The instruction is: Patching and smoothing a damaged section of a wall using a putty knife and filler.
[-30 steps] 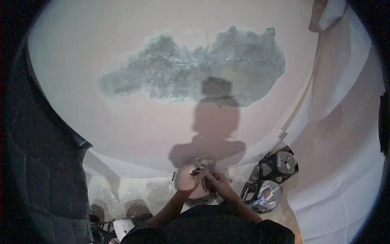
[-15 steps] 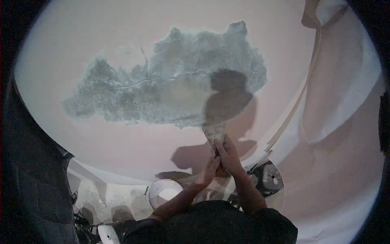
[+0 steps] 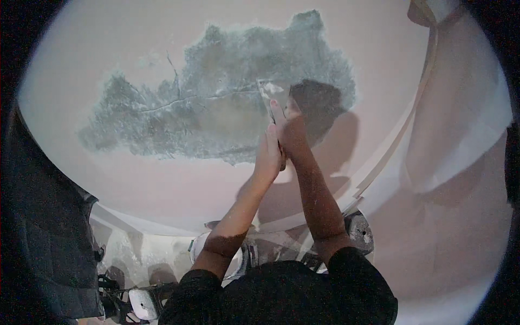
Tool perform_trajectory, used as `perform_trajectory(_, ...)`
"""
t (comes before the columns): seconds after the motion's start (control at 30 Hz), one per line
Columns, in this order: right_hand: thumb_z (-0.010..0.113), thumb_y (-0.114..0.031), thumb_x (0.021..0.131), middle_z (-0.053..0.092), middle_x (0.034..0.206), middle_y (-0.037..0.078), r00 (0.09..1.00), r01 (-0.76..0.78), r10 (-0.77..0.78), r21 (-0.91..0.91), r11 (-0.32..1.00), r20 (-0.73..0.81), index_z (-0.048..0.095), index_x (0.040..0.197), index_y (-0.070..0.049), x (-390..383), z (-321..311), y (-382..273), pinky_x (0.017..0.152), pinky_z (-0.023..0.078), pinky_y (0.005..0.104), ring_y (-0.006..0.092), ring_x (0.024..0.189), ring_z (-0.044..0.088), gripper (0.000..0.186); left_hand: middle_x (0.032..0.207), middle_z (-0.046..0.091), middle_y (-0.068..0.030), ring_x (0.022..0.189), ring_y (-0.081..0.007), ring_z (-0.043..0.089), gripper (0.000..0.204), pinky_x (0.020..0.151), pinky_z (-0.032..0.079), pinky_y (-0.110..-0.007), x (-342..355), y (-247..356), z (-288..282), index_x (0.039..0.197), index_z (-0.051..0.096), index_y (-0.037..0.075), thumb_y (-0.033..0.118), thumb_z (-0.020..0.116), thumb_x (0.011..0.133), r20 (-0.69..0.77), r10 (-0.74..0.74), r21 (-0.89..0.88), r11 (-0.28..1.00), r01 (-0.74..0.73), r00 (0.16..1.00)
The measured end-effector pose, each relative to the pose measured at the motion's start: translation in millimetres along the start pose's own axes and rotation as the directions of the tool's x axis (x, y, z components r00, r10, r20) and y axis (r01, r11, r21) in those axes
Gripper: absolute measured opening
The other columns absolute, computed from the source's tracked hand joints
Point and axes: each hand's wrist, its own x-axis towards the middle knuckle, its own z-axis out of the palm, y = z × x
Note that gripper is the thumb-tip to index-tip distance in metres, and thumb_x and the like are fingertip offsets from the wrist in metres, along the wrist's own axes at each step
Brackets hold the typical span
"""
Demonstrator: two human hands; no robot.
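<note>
Wall work seen from the head, read left to right. At eight o'clock hangs a dark sheet (image 3: 49,233); beside it curves the pale wall (image 3: 97,179). Near half past six, partly hidden by the left forearm (image 3: 241,211), stands a pale bucket (image 3: 197,247). From ten o'clock to one spreads the grey patch (image 3: 222,122), crossed by a thin crack (image 3: 181,100). Just off centre, the left grip (image 3: 267,158) is closed about the lower handle of a scraper (image 3: 264,89), whose blade points to twelve and bears a whitish smear. The right grip (image 3: 292,130) clasps the same tool higher up, a finger laid along the blade. Half a second earlier the blade stood at the patch's lower margin, and a second ago both hands were low, towards six o'clock; now the arms are extended and the tip lies at the crack's right-hand end. The tool thus appears to have been brought into the damaged area, though firm contact cannot be confirmed. At four o'clock sits a grey-topped stool (image 3: 361,238); at three hangs a pale sheet (image 3: 466,179)
</note>
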Motion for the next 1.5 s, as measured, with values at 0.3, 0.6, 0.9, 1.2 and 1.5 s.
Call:
perform_trajectory(0.3, 0.056, -0.030, 0.092, 0.063, 0.095, 0.024, 0.996, -0.026, 0.031, -0.063, 0.998, 0.081, 0.057, 0.103, 0.005, 25.1, -10.1, -12.8, 0.080, 0.047, 0.0425, 0.0380, 0.089, 0.062, 0.037, 0.090, 0.058, -0.0221, 0.083, -0.0311, 0.055, 0.064, 0.080, 0.043, -0.041, 22.2, 8.6, 9.9, 0.104, 0.055, -0.007, 0.048, 0.024, 0.100, -0.113, 0.116, 0.077, 0.991, -0.108, 0.987)
perform_trajectory(0.6, 0.056, -0.029, 0.090, 0.059, 0.096, 0.026, 0.951, 0.308, -0.284, -0.450, 0.838, 0.123, 0.056, 0.103, 0.004, 35.6, -13.4, -2.5, 0.080, 0.045, 0.0466, 0.0436, 0.093, 0.057, 0.035, 0.084, 0.058, -0.0127, 0.069, -0.0242, 0.054, 0.054, 0.069, 0.044, -0.038, 24.6, 45.4, 30.8, 0.104, 0.053, -0.003, 0.048, 0.033, 0.099, -0.261, 0.073, -0.334, 0.929, -0.161, 0.962)
perform_trajectory(0.9, 0.054, -0.007, 0.083, 0.058, 0.093, 0.024, 0.909, 0.416, -0.364, -0.425, 0.804, 0.202, 0.050, 0.113, 0.007, -1.0, -20.6, -78.1, 0.071, 0.047, 0.0453, 0.0404, 0.082, 0.059, 0.033, 0.065, 0.050, -0.0012, 0.046, -0.0074, 0.042, 0.042, 0.040, 0.031, -0.022, -67.6, 98.2, -42.5, 0.105, 0.052, 0.007, 0.046, 0.042, 0.098, 0.114, -0.115, 0.043, 0.993, 0.110, 0.987)
perform_trajectory(1.2, 0.053, -0.008, 0.086, 0.061, 0.095, 0.026, 0.933, 0.358, -0.237, -0.784, 0.507, 0.273, 0.052, 0.120, -0.004, 2.3, 74.1, -60.8, 0.076, 0.052, 0.0468, 0.0420, 0.088, 0.061, 0.034, 0.068, 0.063, -0.0081, 0.058, -0.0173, 0.060, 0.026, 0.055, 0.046, -0.030, -34.2, 155.1, -126.2, 0.081, 0.064, 0.002, 0.025, 0.055, 0.089, -0.018, 0.370, 0.553, 0.778, -0.299, 0.929)
perform_trajectory(1.5, 0.053, -0.016, 0.091, 0.061, 0.091, 0.027, 0.920, 0.349, -0.357, -0.743, 0.570, 0.158, 0.060, 0.107, -0.001, -7.8, 103.1, -66.1, 0.074, 0.050, 0.0503, 0.0438, 0.080, 0.060, 0.023, 0.069, 0.057, -0.0127, 0.061, -0.0303, 0.059, 0.023, 0.059, 0.048, -0.039, 95.0, 265.5, -198.9, 0.081, 0.057, 0.006, 0.028, 0.059, 0.084, 0.404, 0.856, 0.788, -0.146, -0.598, 0.324)
